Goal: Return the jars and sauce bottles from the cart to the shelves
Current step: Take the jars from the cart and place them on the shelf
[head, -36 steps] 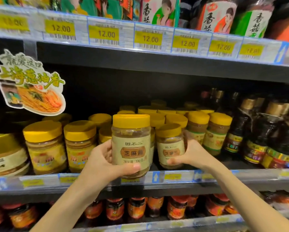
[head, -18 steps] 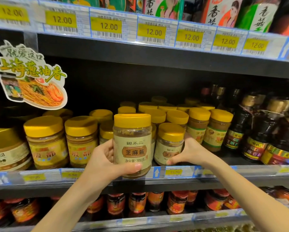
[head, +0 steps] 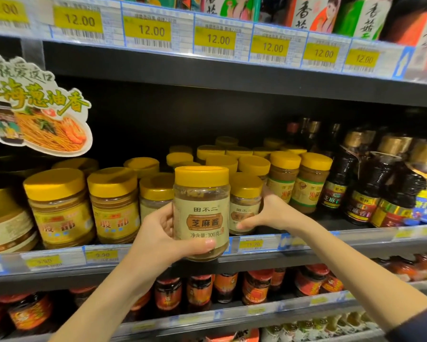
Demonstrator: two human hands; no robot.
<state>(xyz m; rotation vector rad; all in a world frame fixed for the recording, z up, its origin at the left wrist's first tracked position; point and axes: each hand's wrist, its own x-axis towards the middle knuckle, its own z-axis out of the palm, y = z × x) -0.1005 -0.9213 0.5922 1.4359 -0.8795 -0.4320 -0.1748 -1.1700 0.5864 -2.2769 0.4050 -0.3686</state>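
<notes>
My left hand point(head: 158, 233) grips a yellow-lidded sesame paste jar point(head: 201, 211) with a beige label, held upright just in front of the middle shelf's edge point(head: 257, 245). My right hand point(head: 271, 213) wraps round a matching jar point(head: 244, 201) that stands at the shelf's front, right behind and to the right of the held one. More jars of the same kind point(head: 222, 161) fill the rows behind it.
Larger yellow-lidded jars point(head: 59, 206) stand to the left, green-labelled jars point(head: 308, 183) and dark sauce bottles point(head: 370, 183) to the right. A noodle advert card point(head: 37, 104) hangs at upper left. Red-labelled sauce jars point(head: 197, 290) line the lower shelf.
The held jar has shifted right and now overlaps the jar under my right hand. My right hand stays on that shelf jar.
</notes>
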